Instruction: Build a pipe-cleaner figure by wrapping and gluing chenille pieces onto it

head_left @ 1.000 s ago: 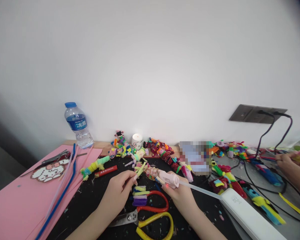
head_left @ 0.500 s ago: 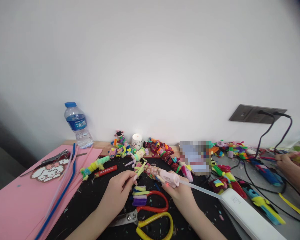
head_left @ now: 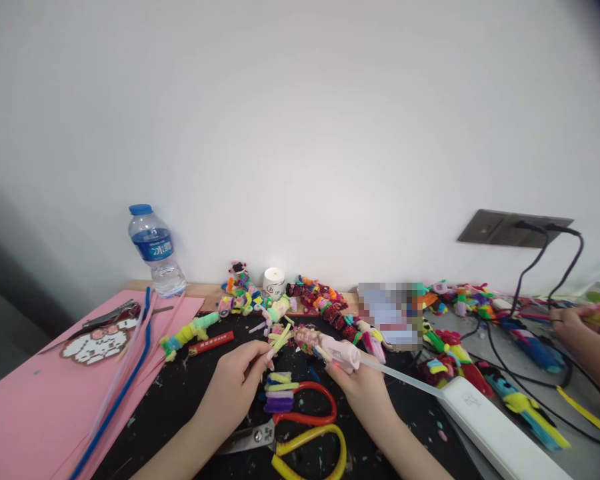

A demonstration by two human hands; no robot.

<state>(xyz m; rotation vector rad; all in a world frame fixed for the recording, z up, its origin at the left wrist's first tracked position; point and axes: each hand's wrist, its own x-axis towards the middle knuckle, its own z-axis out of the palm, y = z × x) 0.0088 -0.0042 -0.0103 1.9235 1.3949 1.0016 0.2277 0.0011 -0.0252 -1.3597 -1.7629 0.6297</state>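
Where the pink sheet (head_left: 35,407) covers the near left of the surface (head_left: 180,393), a blue pipe cleaner (head_left: 125,383) lies across it, with a white beaded patch (head_left: 94,345) and metal pliers (head_left: 111,315) on its far part. Water bottle (head_left: 155,251): upright, behind the sheet, against the wall. Red utility knife (head_left: 211,343): flat, right of the sheet, beside a yellow-green fuzzy figure (head_left: 187,331). Left hand (head_left: 235,380): further right, fingers pinched on a yellow-green strip (head_left: 281,338) at the end of a small fuzzy doll (head_left: 305,339). Scissors (head_left: 300,433): red and yellow handles, flat, just below both hands, with a stack of coloured pipe cleaner pieces (head_left: 279,392) on them. Right hand (head_left: 363,390): fingers wrapped around a pink glue gun (head_left: 343,353), its nozzle at the doll, a clear glue stick (head_left: 400,377) jutting from its back. White power strip (head_left: 495,433): right of the gun. Another person's hand (head_left: 577,330): far right, among cables (head_left: 525,280).
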